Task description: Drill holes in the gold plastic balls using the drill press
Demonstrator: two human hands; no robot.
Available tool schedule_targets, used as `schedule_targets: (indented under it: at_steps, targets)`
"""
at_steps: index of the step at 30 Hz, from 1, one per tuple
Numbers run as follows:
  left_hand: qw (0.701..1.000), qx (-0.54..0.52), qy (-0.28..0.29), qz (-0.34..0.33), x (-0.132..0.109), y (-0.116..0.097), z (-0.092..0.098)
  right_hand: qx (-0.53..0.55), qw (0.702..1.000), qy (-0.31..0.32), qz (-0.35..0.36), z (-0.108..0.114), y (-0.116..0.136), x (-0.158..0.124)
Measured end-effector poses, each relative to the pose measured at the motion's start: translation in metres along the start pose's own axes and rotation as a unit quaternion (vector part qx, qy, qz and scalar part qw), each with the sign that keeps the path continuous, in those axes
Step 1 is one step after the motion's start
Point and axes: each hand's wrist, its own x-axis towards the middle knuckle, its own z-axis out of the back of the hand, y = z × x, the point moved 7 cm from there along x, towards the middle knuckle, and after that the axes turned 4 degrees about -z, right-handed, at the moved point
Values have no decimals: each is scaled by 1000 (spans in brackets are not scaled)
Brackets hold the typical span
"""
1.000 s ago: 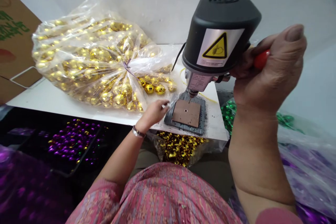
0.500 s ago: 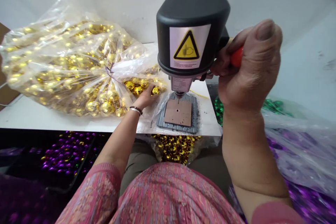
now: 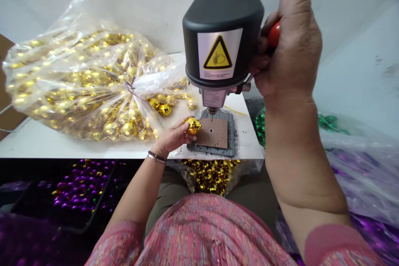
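Between thumb and fingers, my left hand [image 3: 176,135] holds a shiny gold faceted ball [image 3: 193,126] at the left edge of a brown square board [image 3: 215,138]. That board has a small hole in it and lies on the grey base [image 3: 231,141] of a bench drill press [image 3: 222,12]. The drill's black housing carries a yellow warning sticker, and its bit points down above the board. My right hand [image 3: 288,45] is closed around the red-knobbed feed lever [image 3: 274,34] at the housing's right side.
A tied clear bag [image 3: 77,87] full of gold balls covers the left of the white table [image 3: 37,145]. Loose gold balls [image 3: 164,109] lie beside it. Gold pieces [image 3: 213,174] fill a bag at my lap. Purple balls [image 3: 81,187] sit lower left; green ones [image 3: 330,122] are at right.
My left hand has come away from the loose gold balls toward the drill base, bringing one ball. My right hand has risen with the lever knob.
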Motion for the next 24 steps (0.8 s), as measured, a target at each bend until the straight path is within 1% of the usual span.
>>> schedule_targets:
  at_steps: [3,5,7,9,13,16,21,24]
  targets:
    - [998,56,-21,-4,1,-2,-5,8,1000,-2,-2,1,0,1]
    - [991,127,-27,-13,2,-9,-11,6,1000,3,-5,2,-2,0]
    - [975,218,-30,-24,5,-15,-19,-1,1000,9,5,3,-3,-1]
    - [948,313,-43,-37,9,-19,-25,0,1000,14,26,3,-2,-2]
    - [877,469,-88,-57,19,-23,-32,-4,999,31,37,2,-1,-4]
    - [840,530,-99,-63,22,-24,-38,-10,998,42,42,2,0,-5]
    - [792,596,-87,-96,26,-28,-53,-19,998,62,23,3,-2,-6]
    - [781,608,-79,-116,31,-26,-59,-19,998,60,26,4,-2,-6]
